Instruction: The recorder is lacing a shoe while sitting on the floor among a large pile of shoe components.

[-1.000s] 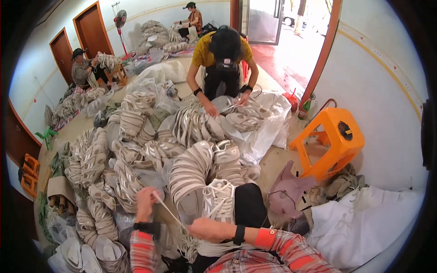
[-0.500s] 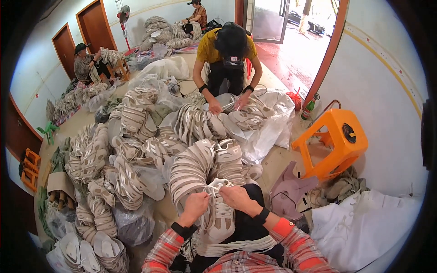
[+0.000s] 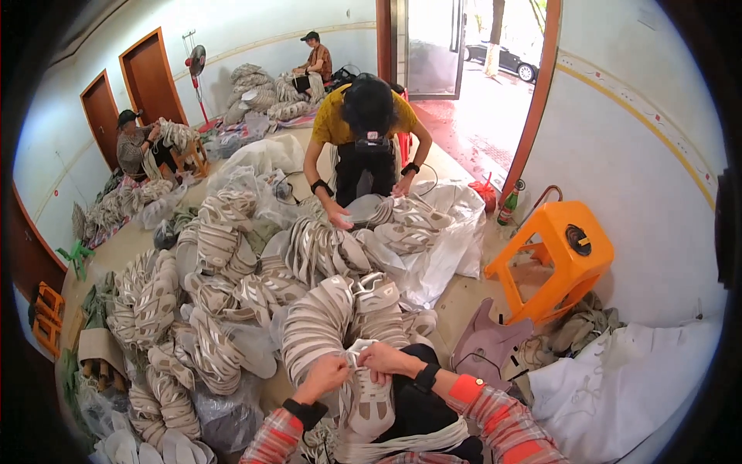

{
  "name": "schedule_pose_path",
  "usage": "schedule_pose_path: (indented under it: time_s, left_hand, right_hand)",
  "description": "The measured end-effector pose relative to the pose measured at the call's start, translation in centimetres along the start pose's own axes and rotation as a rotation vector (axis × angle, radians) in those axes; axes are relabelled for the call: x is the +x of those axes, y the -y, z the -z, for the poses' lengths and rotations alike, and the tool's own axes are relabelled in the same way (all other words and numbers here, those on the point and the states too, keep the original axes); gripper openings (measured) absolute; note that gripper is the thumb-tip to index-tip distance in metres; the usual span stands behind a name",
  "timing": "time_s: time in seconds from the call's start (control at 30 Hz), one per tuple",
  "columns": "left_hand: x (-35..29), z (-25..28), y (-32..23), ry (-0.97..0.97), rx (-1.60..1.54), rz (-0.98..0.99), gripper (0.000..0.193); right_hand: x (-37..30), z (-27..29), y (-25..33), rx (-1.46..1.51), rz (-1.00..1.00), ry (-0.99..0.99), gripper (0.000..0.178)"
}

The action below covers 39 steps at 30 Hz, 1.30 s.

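Observation:
A beige and white shoe upper with crisscrossed lacing rests toe toward me over my dark-clothed lap. My left hand is closed in a pinch beside its collar, on the white shoelace, which barely shows at the fingertips. Across the top of the lacing, my right hand is bent with its fingers pinched on the lace. Just beyond my hands, a curved stack of nested shoe uppers leans beside a second stack. A bundle of pale laces lies across my lap.
Heaps of shoe uppers cover the floor at left. A co-worker in yellow bends over more uppers on a white sack. To the right are an orange stool, a mauve plastic piece and white cloth.
My hands have shifted slightly at the top of the shoe upper, the right one now bent over the lacing. The co-worker's hands have moved apart. The view has tilted up a little.

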<state>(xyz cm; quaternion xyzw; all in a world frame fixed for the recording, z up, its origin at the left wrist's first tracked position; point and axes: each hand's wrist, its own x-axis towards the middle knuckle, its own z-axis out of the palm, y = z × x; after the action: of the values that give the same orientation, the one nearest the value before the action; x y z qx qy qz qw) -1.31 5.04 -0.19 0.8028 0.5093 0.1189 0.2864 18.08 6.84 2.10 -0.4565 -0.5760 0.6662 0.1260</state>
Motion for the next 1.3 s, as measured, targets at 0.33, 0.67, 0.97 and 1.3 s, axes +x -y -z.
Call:
schedule_pose_path:
  time_s: [0.33,0.67,0.97,1.3]
  left_hand:
    - [-0.1,-0.3,0.8,0.204,-0.816,0.413,0.016]
    - [-0.7,-1.9,2.1,0.233,-1.024,0.495,0.020]
    - [-5.5,1.9,0.3,-0.076,-1.700,0.211,0.015]
    - [-5.3,1.9,3.5,-0.207,-1.096,0.229,0.030]
  right_hand:
    - [2.0,0.4,-2.9,0.044,-0.049,0.061,0.028]
    - [2.7,-0.5,-0.8,-0.465,0.131,0.036,0.007]
    - [-2.7,4.8,-1.7,-0.423,0.136,-0.524,0.013]
    - [-0.1,5.8,-10.1,1.497,0.545,-0.041,0.007]
